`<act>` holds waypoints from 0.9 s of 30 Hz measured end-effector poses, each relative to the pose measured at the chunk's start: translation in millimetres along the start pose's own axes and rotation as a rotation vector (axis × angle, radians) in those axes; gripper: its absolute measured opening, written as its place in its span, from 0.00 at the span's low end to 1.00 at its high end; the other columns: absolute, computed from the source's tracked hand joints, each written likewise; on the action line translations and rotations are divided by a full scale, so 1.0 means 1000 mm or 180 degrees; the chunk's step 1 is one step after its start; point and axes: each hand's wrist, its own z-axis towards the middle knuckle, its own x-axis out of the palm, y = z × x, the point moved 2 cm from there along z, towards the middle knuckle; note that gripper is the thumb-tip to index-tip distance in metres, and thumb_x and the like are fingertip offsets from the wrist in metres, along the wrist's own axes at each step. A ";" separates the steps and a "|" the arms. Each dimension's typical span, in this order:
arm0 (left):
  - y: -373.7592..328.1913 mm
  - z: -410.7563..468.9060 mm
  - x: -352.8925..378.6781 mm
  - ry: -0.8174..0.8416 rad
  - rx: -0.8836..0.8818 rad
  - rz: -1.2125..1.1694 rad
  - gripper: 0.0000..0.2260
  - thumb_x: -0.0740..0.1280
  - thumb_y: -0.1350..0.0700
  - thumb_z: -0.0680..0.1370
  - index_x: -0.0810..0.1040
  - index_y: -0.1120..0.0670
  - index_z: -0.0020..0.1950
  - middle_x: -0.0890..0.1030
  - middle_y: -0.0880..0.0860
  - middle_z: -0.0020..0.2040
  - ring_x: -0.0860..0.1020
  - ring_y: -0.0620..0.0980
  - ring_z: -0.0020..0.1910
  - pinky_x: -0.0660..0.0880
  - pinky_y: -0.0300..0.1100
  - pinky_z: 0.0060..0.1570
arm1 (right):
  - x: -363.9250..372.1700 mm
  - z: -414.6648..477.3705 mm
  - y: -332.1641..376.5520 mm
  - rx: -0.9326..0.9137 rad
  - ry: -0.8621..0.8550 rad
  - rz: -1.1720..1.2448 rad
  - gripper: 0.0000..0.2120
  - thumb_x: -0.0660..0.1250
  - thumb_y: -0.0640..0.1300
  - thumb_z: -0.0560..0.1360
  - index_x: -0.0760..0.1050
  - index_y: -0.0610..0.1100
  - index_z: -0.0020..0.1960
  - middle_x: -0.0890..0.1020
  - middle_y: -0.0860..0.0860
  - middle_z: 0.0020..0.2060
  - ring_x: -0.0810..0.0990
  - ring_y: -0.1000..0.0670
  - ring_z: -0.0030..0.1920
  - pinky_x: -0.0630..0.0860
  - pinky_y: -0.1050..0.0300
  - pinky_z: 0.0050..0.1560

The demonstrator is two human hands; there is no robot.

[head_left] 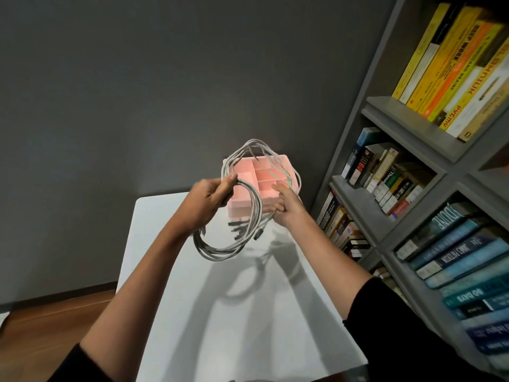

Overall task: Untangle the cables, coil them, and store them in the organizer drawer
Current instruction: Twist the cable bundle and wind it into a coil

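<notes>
Your left hand [213, 195] is clenched on the gray cables [220, 244] at the upper-left of the bundle, w/ one big loop sagging below the wrist and plug ends dangling beside it; your right hand [286, 206] is closed around strands at the bundle's lower right, both hands raised above the white table [170, 312]. Between and behind your hands sits the pink organizer drawer [256, 183], resting at the table's far end near the gray wall [137, 92], its divided compartments open on top and, as far as can be seen, holding nothing yet; a second loop arcs in front of it. Bookshelf [413, 188] stands to the right, well apart from the work. Judging by the loose, overlapping loops, you're in the untangling step, coiling not yet done. Next move prob. calls for finding one free plug end, drawing that cable out of the mass w/o tightening the rest, then winding it small enough for a compartment.
</notes>
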 end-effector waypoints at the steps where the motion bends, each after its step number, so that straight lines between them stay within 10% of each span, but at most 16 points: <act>1: 0.002 -0.001 0.003 -0.0001 0.0015 0.0087 0.21 0.55 0.48 0.82 0.64 0.54 0.31 0.64 0.45 0.21 0.60 0.43 0.20 0.59 0.30 0.22 | 0.007 -0.001 0.002 0.0028 0.0063 0.0174 0.11 0.62 0.37 0.77 0.66 0.45 0.37 0.58 0.52 0.16 0.54 0.56 0.13 0.58 0.67 0.18; 15: 0.007 0.003 0.002 -0.0090 0.0139 0.0487 0.22 0.57 0.45 0.81 0.64 0.53 0.29 0.66 0.46 0.21 0.64 0.44 0.23 0.62 0.33 0.27 | 0.039 -0.020 0.010 -0.0029 0.0008 0.0834 0.17 0.58 0.36 0.76 0.57 0.45 0.31 0.55 0.53 0.15 0.54 0.55 0.15 0.56 0.64 0.23; 22: 0.007 0.007 -0.010 0.0138 0.0033 0.0405 0.23 0.56 0.43 0.80 0.65 0.56 0.30 0.65 0.46 0.21 0.62 0.43 0.21 0.60 0.31 0.24 | 0.033 -0.021 0.012 0.0948 0.1039 0.0721 0.31 0.53 0.38 0.80 0.54 0.44 0.18 0.54 0.52 0.12 0.49 0.55 0.14 0.55 0.64 0.13; 27: 0.006 0.006 -0.011 0.0477 -0.0113 0.0122 0.24 0.55 0.36 0.75 0.65 0.55 0.31 0.64 0.46 0.24 0.57 0.46 0.23 0.57 0.34 0.22 | 0.038 -0.029 0.008 0.1719 0.1660 0.0784 0.25 0.50 0.42 0.82 0.54 0.50 0.25 0.50 0.56 0.20 0.47 0.57 0.20 0.48 0.62 0.16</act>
